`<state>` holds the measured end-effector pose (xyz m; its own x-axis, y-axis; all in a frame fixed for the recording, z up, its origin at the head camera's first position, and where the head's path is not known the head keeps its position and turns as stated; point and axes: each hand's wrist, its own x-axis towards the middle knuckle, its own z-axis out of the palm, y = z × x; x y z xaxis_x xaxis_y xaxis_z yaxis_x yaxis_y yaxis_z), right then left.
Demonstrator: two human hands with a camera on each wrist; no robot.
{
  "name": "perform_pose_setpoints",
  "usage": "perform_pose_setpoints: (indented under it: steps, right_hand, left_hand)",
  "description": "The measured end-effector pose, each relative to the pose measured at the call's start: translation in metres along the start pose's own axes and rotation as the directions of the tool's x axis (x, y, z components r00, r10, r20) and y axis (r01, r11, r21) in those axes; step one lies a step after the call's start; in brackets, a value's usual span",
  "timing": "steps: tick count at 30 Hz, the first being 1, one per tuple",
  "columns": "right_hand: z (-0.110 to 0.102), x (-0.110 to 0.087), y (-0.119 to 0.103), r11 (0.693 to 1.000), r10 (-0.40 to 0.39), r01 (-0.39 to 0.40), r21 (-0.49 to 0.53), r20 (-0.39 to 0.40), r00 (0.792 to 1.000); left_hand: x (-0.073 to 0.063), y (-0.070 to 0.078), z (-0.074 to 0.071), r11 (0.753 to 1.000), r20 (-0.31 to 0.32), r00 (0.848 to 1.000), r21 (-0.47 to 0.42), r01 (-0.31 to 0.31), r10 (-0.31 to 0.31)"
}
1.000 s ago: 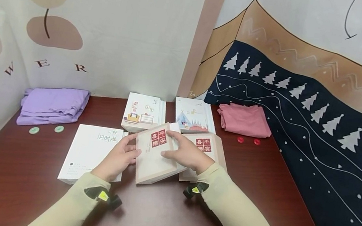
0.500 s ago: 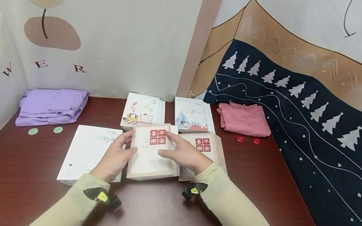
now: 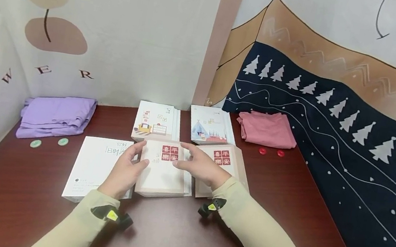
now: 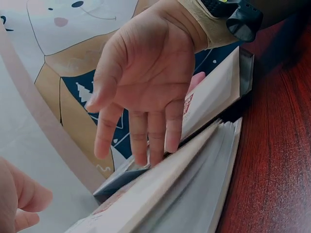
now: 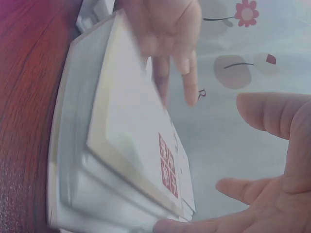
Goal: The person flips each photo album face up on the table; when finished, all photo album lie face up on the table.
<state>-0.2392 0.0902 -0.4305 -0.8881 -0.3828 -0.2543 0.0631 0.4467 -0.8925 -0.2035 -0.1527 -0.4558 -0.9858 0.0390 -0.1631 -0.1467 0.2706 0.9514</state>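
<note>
A cream book (image 3: 160, 178) with red square characters on its cover lies on the table, its cover slightly raised from the pages in the right wrist view. My left hand (image 3: 123, 174) is at its left edge, fingers loosely extended. At the book's upper right is my right hand (image 3: 204, 167); the left wrist view shows that hand's palm (image 4: 150, 68) with straight fingers reaching down beside the cover. Spread fingers (image 5: 250, 189) of the right hand appear in its own wrist view, one tip at the book's corner. Neither hand curls round the book.
A matching cream book (image 3: 237, 179) lies to the right and a white book (image 3: 91, 167) to the left. Two illustrated books (image 3: 152, 121) stand behind. Folded purple cloth (image 3: 56, 116), pink cloth (image 3: 267, 129), green buttons (image 3: 63, 141) and red buttons (image 3: 262, 151) lie farther out.
The cream book, earlier held tilted between both hands, has turned straight and come down onto the table. Both hands have loosened from it and stay at its sides.
</note>
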Motion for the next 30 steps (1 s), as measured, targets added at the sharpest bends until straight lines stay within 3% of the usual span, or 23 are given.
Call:
perform_pose_setpoints:
  steps: [6,21,26,30]
  right_hand:
    - [-0.004,-0.001,-0.001,0.997,-0.037,0.036,0.062,0.017,0.999]
    - [-0.004,-0.007,-0.006,0.998,-0.025,0.023,0.053,0.031,0.999]
    - [-0.011,-0.010,-0.014,0.996,-0.062,0.062,0.067,0.003,0.998]
    - [-0.023,-0.015,-0.022,0.989,-0.118,0.120,0.082,-0.031,0.993]
  left_hand:
    - [0.000,0.001,0.000,1.000,0.037,0.999,-0.005,-0.025,0.026]
    - [-0.002,0.004,-0.004,0.999,0.019,0.999,0.013,-0.037,0.037]
    - [-0.007,0.015,-0.002,0.992,-0.036,0.993,0.050,-0.114,0.116]
    - [-0.011,0.024,0.007,0.984,-0.030,0.985,0.055,-0.169,0.171]
